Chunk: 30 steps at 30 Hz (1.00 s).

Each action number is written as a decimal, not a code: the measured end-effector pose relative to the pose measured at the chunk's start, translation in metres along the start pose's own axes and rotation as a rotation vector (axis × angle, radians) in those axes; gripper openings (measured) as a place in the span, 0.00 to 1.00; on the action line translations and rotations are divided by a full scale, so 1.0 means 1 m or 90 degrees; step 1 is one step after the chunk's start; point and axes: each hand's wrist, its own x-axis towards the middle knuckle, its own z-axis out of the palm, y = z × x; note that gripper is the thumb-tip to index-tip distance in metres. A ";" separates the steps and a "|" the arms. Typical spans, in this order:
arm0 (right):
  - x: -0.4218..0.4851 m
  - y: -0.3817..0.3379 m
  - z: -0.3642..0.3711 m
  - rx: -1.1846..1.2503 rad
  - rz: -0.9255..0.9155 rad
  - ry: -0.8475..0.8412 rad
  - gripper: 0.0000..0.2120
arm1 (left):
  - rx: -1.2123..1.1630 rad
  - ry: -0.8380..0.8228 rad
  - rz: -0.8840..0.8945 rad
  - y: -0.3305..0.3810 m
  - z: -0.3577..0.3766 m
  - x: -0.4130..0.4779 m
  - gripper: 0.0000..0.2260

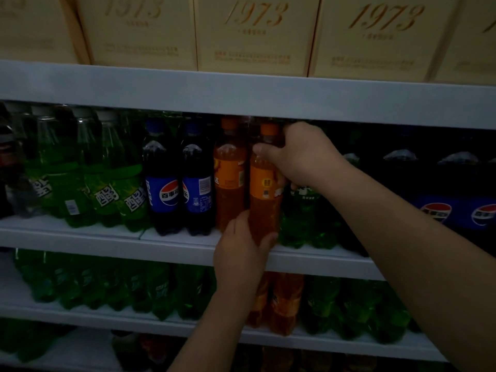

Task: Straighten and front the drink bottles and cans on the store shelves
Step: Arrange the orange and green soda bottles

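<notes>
Shelf lip [174, 245] runs under our orange soda bottle [264, 208]; the upper shelf [241, 98] hangs just above its cap. A second orange bottle [229, 183] and a green bottle [303, 218] crowd its sides. Our right hand [303, 154] grips its shoulder, left hand [241, 253] curls round its base.
</notes>
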 end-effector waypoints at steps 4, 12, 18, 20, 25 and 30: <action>0.001 0.004 -0.001 -0.015 0.006 -0.017 0.16 | -0.034 -0.036 0.044 -0.005 0.001 0.005 0.26; 0.001 0.011 0.000 0.118 -0.017 -0.064 0.11 | 0.117 0.021 0.028 0.003 -0.003 0.003 0.32; 0.000 0.009 -0.001 0.001 -0.009 -0.035 0.10 | -0.041 -0.032 -0.025 -0.005 0.007 0.009 0.33; -0.001 0.007 0.000 -0.037 -0.002 -0.015 0.12 | -0.074 -0.039 -0.011 -0.008 0.007 0.008 0.31; -0.007 0.005 0.003 -0.078 -0.012 -0.009 0.12 | -0.056 -0.066 0.042 -0.010 0.005 0.011 0.30; -0.021 0.013 0.011 -0.136 -0.146 0.175 0.12 | -0.019 -0.068 0.037 -0.015 0.002 0.010 0.31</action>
